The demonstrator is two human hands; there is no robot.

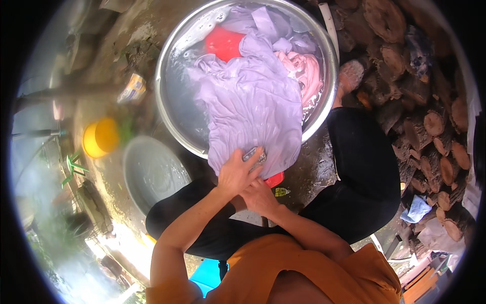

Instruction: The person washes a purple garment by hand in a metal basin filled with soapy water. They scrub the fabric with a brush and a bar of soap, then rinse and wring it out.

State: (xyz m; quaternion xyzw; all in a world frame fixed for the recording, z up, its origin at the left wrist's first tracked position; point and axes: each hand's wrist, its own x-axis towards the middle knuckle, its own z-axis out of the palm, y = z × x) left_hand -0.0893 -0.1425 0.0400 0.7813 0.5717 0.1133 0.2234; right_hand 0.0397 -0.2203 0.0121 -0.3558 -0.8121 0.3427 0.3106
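Left hand (238, 172): fingers curled around a dark grey block (254, 158), pressing it on the lower end of the lilac shirt (248, 109); can't tell the block's kind, the hand hides part of it
Right hand (258, 196): just below the left one, by the shirt's bottom edge; its fingers are partly behind the left hand, so can't tell if it grips cloth or is just resting
Shirt: wet, creased, spread from inside the big metal basin (161, 91) out over the near rim toward the person; it covers that stretch of rim and most of a red thing (275, 180) poking out under the edge
In the basin: water, a red item (223, 43) partly under the shirt, pink cloth (306, 76) at the right wall, more lilac cloth (266, 24) at the far side
Near the hands: small yellow-green packet (282, 192) on the ground, just right of the red thing
Legs in black trousers (364, 167) bent either side of the work; left leg blocks part of the grey tub (127, 169), which has water in it
Further left: yellow bucket (101, 138) beyond the tub, crumpled packet (132, 88) near the basin
Right: stacked logs (434, 123) crowd that side, blue cloth (416, 209) against them, white pipe (329, 25) beside the basin
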